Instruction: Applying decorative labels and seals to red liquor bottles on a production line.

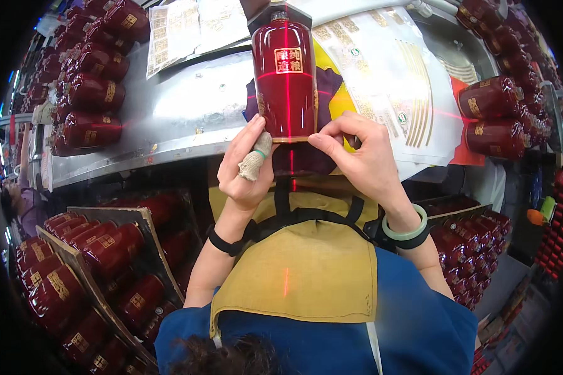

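A glossy dark red bottle (286, 100) with gold print lies on its back at the bench's near edge, its neck pointing away from me. A thin gold strip (289, 140) runs along its base edge. My right hand (363, 150) is closed in a pinch, thumb and forefinger at the strip's right end. My left hand (244, 165) presses long, close-set fingers against the bottle's lower left side; a grey cloth finger cover (253, 164) with a green band sits on one digit. Red laser lines cross on the bottle. The left fingertips are partly hidden.
Sheets of gold decals (394, 87) lie right of the bottle, and more sheets (175, 37) lie at the far left on the metal bench (169, 115). A dark holder (275, 7) stands at the bottle's neck. Red bottles (94, 94) crowd both sides; wooden-divided racks (94, 287) stand below left.
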Tool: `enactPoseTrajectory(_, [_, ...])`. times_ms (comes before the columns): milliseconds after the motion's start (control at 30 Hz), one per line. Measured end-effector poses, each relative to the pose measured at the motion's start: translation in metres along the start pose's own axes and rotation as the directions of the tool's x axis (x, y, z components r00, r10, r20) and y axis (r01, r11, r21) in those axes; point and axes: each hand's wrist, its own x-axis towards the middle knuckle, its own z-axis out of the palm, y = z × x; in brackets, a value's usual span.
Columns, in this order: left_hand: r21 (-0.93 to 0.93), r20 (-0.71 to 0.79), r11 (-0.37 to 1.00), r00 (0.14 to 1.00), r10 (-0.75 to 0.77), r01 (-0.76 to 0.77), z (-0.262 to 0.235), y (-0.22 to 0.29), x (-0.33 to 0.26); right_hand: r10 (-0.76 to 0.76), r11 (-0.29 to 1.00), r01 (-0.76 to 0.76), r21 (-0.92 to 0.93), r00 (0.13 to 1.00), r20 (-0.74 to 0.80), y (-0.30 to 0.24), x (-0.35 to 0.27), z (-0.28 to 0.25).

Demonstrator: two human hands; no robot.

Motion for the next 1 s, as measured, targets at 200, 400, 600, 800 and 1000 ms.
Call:
enactPoseTrajectory(200, [0.030,0.017,0.999,0.999,0.036,-0.037,-0.003,0.002,-0.003,-0.012,1.000,0.010,-0.028,0.999,-0.049,0.002,0.001,-0.003])
enactPoseTrajectory(400, [0.133,0.059,0.971,0.980,0.191,-0.198,0.003,0.013,0.006,-0.012,0.999,0.011,-0.041,0.999,-0.034,0.005,0.003,-0.001])
enactPoseTrajectory(600, [-0.020,0.018,0.999,0.999,-0.026,0.027,0.004,0.009,0.004,0.006,1.000,-0.007,-0.027,0.999,-0.042,-0.001,0.001,0.000])
enactPoseTrajectory(800, [0.013,0.003,0.998,0.998,0.062,-0.062,0.000,0.006,0.000,0.034,0.999,-0.035,-0.015,0.999,-0.012,-0.002,0.003,0.004])
enactPoseTrajectory(1000, [0.148,0.059,0.966,0.977,0.204,-0.211,0.001,0.009,0.001,0.018,1.000,-0.018,-0.010,1.000,-0.004,-0.001,0.003,0.002])
